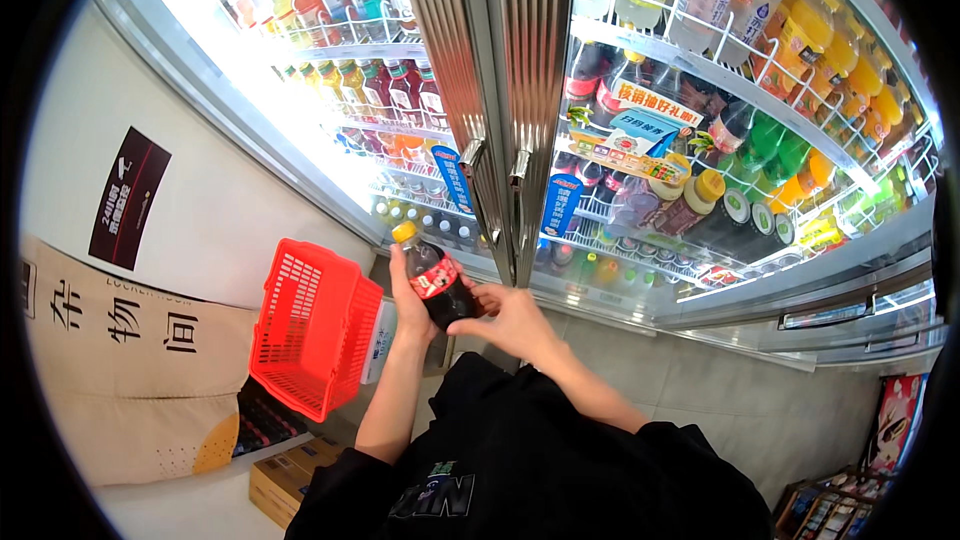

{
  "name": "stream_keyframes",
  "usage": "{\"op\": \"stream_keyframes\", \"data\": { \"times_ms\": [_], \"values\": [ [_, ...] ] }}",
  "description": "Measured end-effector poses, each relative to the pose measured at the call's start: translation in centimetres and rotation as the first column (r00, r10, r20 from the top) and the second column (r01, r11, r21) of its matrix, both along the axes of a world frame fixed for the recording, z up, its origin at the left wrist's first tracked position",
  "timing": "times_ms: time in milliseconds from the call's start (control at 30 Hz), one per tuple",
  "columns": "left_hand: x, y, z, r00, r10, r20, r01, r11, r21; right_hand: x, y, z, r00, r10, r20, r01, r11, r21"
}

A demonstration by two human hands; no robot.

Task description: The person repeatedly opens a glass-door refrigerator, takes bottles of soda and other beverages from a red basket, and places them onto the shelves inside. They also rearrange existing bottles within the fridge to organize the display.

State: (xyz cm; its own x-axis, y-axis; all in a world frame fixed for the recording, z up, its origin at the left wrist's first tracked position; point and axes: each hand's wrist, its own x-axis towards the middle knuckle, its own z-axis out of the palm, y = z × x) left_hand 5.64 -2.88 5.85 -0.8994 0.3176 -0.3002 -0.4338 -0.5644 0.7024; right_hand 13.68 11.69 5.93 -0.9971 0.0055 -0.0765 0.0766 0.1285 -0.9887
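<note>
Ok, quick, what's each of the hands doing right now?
Left hand: closed around the yellow-capped cola bottle.
Right hand: partly curled at the bottle's lower end; whether it grips can't be told.

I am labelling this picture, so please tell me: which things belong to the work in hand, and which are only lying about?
In use:
dark drink bottle with yellow cap
left hand, holding it
right hand, by its lower end

Seemingly just nearby:
red basket
cardboard box
cloth curtain
</note>
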Motion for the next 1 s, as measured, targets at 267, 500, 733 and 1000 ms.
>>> {"op": "stream_keyframes", "data": {
  "times_ms": [267, 500, 733, 1000],
  "values": [
    [0.3, -3.6, 0.3, 0.992, -0.082, 0.095, 0.043, 0.934, 0.354, -3.1, 4.3, 2.5, 0.876, -0.392, -0.281, 0.455, 0.865, 0.212],
    [0.1, -8.2, 1.1, 0.976, -0.209, 0.055, 0.171, 0.901, 0.4, -7.1, 0.9, 4.2, 0.761, -0.487, -0.43, 0.594, 0.789, 0.158],
    [1.4, -13.2, -0.6, 0.964, -0.253, 0.088, 0.215, 0.927, 0.309, -10.4, -0.3, 1.1, 0.577, -0.665, -0.474, 0.774, 0.631, 0.057],
    [2.5, -19.7, -1.7, 0.938, -0.311, 0.156, 0.247, 0.911, 0.33, -10.2, 0.3, 0.9, 0.541, -0.668, -0.511, 0.811, 0.576, 0.104]
  ]
}}
